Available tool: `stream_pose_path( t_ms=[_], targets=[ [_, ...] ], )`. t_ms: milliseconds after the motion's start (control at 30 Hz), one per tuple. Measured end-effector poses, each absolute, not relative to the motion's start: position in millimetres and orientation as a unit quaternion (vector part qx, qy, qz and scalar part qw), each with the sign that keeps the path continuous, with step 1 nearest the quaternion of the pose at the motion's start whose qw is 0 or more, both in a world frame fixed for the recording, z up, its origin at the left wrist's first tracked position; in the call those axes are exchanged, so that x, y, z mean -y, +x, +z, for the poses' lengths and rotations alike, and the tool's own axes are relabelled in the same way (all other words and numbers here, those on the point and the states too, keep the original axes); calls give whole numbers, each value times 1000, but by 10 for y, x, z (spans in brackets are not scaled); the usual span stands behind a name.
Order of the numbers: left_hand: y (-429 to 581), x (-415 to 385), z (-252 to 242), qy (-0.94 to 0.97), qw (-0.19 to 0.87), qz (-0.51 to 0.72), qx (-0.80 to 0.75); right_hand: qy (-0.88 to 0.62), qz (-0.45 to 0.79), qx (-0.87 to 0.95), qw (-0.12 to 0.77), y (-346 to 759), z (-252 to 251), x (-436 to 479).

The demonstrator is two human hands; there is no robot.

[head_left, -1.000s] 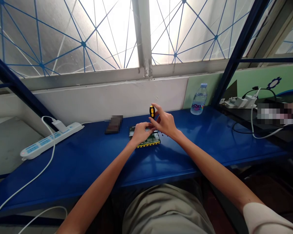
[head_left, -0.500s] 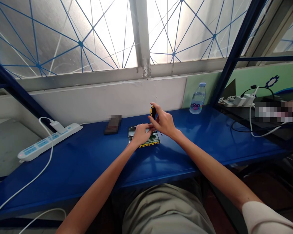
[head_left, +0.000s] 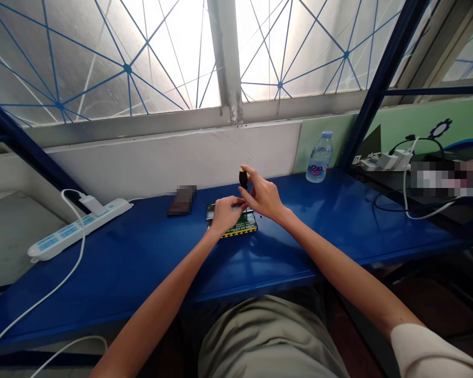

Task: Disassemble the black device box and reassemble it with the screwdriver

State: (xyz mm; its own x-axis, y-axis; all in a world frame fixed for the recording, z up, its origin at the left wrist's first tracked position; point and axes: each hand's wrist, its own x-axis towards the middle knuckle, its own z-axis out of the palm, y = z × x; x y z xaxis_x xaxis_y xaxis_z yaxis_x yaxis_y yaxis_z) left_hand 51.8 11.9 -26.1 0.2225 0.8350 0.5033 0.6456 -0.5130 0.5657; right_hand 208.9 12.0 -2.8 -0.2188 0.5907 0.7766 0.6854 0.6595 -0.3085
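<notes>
My right hand (head_left: 263,195) is closed round a black and yellow screwdriver (head_left: 243,178), which stands nearly upright with its shaft pointing down. Below it lies a green circuit board (head_left: 242,227) in a shallow housing with a yellow-and-black striped front edge, flat on the blue table. My left hand (head_left: 225,214) rests over the left part of the board. Its thumb and fingers are pinched together right by the screwdriver's shaft, and what they grip is too small to make out. The screwdriver's tip is hidden by the fingers.
A few tiny dark pieces (head_left: 260,216) lie right of the board on the blue table (head_left: 150,273). A dark flat object (head_left: 182,200), blurred, lies to the left. Farther left is a white power strip (head_left: 81,227) with a cable. A water bottle (head_left: 319,157) stands at the back right.
The screwdriver's handle has turned, showing more black than yellow, and its top has shifted slightly left. My left hand stays at almost the same spot on the board.
</notes>
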Motion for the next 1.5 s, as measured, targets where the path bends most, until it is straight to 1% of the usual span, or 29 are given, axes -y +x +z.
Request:
stream_pose_path(
  t_ms=[267, 567, 933, 1300, 1500],
  targets=[
    [537, -84, -224, 786, 152, 384, -461, -416, -49, 781, 463, 2094, -5, -98],
    [540, -104, -252, 777, 127, 388, -479, -419, -43, 784, 456, 2099, -21, -112],
    [541, -93, -199, 794, 156, 347, -475, -415, -48, 787, 454, 2101, -26, -111],
    [525, -109, -213, 782, 129, 368, -486, -415, -48, 787, 454, 2100, -2, -97],
    [543, -117, -242, 797, 123, 351, -476, -420, -62, 785, 450, 2117, -6, -105]
  ],
)
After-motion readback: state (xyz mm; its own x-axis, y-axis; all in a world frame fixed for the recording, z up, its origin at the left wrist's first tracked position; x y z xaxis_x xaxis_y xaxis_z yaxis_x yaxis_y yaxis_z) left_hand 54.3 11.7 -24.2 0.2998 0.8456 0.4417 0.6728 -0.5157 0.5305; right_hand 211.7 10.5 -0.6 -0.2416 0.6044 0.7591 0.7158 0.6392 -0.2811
